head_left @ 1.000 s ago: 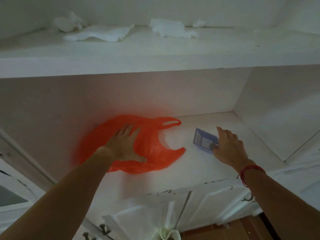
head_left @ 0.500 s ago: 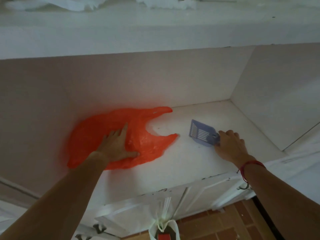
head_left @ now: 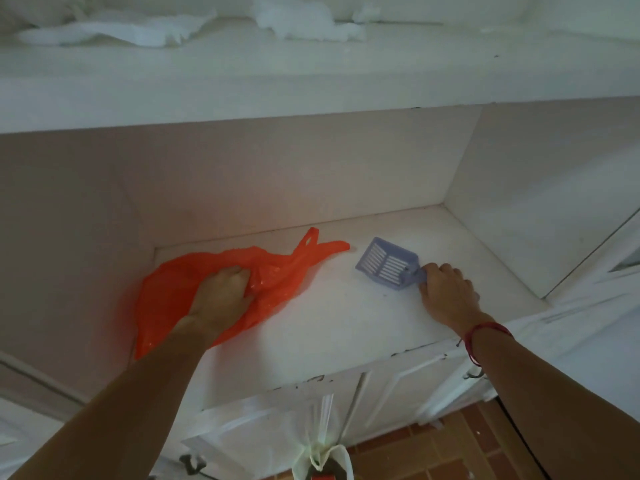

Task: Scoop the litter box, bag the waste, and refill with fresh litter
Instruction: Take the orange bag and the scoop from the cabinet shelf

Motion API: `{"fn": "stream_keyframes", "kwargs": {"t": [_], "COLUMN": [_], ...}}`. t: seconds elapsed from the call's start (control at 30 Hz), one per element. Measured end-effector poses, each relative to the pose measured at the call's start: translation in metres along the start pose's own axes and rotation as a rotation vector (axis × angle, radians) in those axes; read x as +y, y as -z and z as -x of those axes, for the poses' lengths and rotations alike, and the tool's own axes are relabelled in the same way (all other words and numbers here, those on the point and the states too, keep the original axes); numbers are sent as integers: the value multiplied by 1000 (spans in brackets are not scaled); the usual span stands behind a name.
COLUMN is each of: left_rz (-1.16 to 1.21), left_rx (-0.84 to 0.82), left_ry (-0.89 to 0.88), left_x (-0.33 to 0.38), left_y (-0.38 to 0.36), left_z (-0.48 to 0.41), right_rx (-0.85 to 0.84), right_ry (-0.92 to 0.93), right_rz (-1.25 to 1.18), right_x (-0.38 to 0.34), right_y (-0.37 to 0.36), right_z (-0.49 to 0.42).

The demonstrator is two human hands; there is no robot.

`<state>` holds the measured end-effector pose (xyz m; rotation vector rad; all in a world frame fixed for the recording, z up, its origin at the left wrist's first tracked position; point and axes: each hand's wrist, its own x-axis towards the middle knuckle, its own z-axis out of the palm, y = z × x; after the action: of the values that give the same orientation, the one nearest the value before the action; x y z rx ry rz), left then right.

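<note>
White counter (head_left: 346, 327). Above it, upper shelf (head_left: 311, 84) strewn with crumpled white rags (head_left: 114, 32). Below it, chipped cabinet doors (head_left: 398, 389), knotted pale bag (head_left: 320, 457), reddish floor tiles (head_left: 450, 452).

Grips a bunched fold of thin orange plastic carrier bag (head_left: 162, 299) with left hand (head_left: 221, 294), fingers curled into the film. Holds handle of pale blue slotted plastic litter scoop (head_left: 386, 263) in right hand (head_left: 446, 294), with red cord bracelet (head_left: 485, 332) at that wrist. Finds bag spread on white painted counter (head_left: 339, 320), scoop apart from its loops. Records crumpled white plastic sheets (head_left: 114, 31) on upper shelf (head_left: 311, 84).
</note>
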<state>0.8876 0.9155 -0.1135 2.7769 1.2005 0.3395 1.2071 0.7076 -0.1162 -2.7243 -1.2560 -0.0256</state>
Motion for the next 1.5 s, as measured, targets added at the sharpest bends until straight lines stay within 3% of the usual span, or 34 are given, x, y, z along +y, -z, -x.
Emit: {"fn": "stream_keyframes", "kwargs": {"t": [0.37,0.83,1.1,1.5], "left_rz": [8,-10,33,97], "left_rx": [97,128,98,-26], "left_ry": [-65,-134,-295,-698], "left_x": [32,77,137,227], "left_y": [59,72,62,16], "left_z": [20,28,17,16], "right_rx": [214,242,261,263], "right_ry": [142,121,1,-408], "right_rz": [-165,-152,-126,-90], "right_x": [-20,13,75,147], "right_y": [51,69,79,68], "right_z": [11,29,66,205]}}
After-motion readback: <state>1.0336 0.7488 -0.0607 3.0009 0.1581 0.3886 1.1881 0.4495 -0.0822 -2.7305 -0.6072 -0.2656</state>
